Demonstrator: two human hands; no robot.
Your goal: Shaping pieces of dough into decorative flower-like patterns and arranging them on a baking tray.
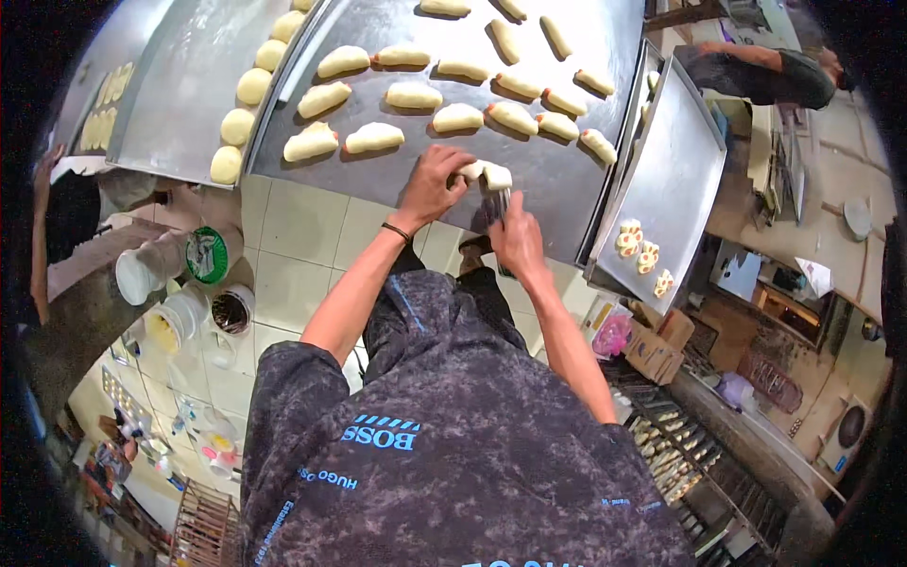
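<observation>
My left hand (433, 185) rests on the big metal tray (557, 189) and pinches one end of a pale dough piece (489, 174). Just below it, my right hand (517, 238) grips a small metal cutter (497, 204) whose blade end touches the dough piece. Several shaped dough rolls (414, 95) lie in rows on the tray beyond my hands. The nearest roll (374, 138) sits a little to the left of my left hand.
A second tray (179, 94) on the left carries round dough balls (238, 126) along its edge. A tilted tray (675, 180) on the right holds decorated buns (638, 248). Tubs and lidded containers (210, 255) stand at the left. One person (765, 76) is at the upper right, another (66, 217) at the left.
</observation>
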